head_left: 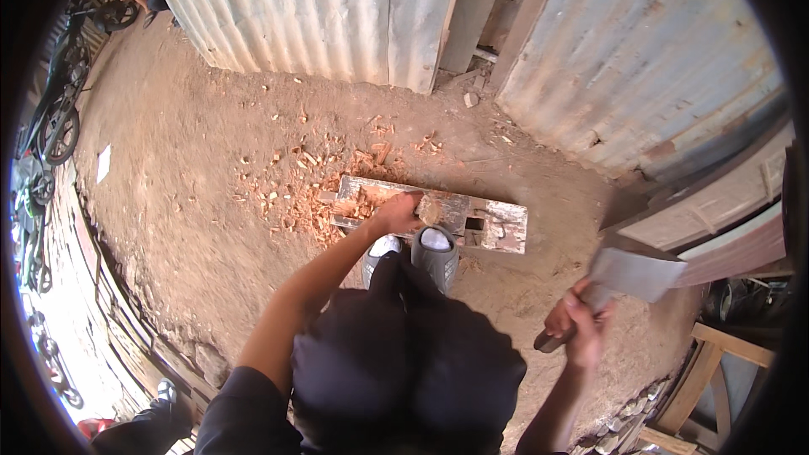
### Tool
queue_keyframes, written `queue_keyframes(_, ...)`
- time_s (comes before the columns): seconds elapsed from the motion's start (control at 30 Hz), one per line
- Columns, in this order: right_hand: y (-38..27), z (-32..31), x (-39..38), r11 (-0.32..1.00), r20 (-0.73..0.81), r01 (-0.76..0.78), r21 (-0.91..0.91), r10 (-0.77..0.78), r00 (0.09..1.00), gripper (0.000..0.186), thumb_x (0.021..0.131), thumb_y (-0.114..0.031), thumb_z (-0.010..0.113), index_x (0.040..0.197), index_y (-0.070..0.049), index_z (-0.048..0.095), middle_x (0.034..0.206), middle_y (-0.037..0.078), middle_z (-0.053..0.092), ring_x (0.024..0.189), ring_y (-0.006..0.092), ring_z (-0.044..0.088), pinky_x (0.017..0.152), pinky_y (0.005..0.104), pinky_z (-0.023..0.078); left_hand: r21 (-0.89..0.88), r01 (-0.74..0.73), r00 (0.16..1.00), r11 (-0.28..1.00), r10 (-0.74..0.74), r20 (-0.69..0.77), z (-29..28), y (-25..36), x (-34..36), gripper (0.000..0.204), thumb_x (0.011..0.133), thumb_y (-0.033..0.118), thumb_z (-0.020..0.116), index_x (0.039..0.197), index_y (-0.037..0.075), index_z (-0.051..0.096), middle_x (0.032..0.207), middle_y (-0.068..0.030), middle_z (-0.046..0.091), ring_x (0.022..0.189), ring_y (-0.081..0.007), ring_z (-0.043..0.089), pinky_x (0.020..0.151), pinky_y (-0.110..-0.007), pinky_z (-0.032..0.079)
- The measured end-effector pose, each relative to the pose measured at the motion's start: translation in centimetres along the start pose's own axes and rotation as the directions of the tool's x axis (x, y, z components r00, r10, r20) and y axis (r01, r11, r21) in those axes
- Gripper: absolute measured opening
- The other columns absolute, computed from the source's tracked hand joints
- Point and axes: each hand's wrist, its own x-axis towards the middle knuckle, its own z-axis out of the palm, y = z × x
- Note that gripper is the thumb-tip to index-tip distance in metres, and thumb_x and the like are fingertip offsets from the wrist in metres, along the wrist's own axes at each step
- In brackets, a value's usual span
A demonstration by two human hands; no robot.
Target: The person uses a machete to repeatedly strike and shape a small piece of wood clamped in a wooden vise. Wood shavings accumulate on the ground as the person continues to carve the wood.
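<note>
My left hand is closed around a short piece of wood, whose pale end shows beside the fingers. It rests on or just above a low, worn wooden plank with a square hole in its right part. Out to the right, my right hand grips the dark handle of a cleaver, its broad grey blade pointing up and right. Motion slightly blurs that hand. My feet in grey shoes stand against the plank's near edge.
Reddish wood chips lie on the dirt floor left of and beyond the plank. Corrugated metal sheets stand at the back. A wooden frame is at lower right. Motorcycles line the left; other people are at the left edge.
</note>
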Motion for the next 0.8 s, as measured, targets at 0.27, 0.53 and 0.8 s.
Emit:
queue_keyframes(0.27,19.5,3.2,5.7,0.943,-0.094,-0.248,-0.222,0.233,0.968,0.013,0.098,-0.010,0.068,0.096,-0.001,0.058,0.061,0.003,0.056,0.049,0.0121,0.056,0.045,0.0285,0.045,0.082,-0.025,0.999,0.996,0.027,-0.032,2.8,0.4,-0.2,0.042,0.078,0.029,0.074,0.112,0.006,0.070,0.096,-0.0218,0.074,0.087,-0.0405,0.073,0.077,-0.051,0.058)
queue_keyframes(0.53,23.6,6.7,8.0,0.893,0.011,-0.390,-0.225,0.402,0.915,0.020,0.100,-0.016,0.068,0.098,0.000,0.056,0.060,0.003,0.054,0.046,0.0111,0.055,0.041,0.0294,0.042,0.179,0.017,1.000,0.984,-0.019,0.006,7.5,-3.0,-0.5,0.026,0.070,0.029,0.075,0.084,0.007,0.076,0.075,-0.0197,0.072,0.074,-0.0366,0.073,0.070,-0.048,0.058)
queue_keyframes(0.8,24.6,6.1,9.4,0.818,0.048,-0.385,-0.427,0.446,0.894,0.020,0.101,-0.017,0.066,0.095,-0.003,0.053,0.061,0.001,0.052,0.045,0.0093,0.050,0.041,0.0294,0.041,0.234,0.029,0.999,0.972,-0.032,0.009,7.5,-2.8,0.2,0.045,0.067,0.019,0.075,0.112,0.012,0.073,0.080,-0.0164,0.073,0.077,-0.0351,0.073,0.069,-0.047,0.057)
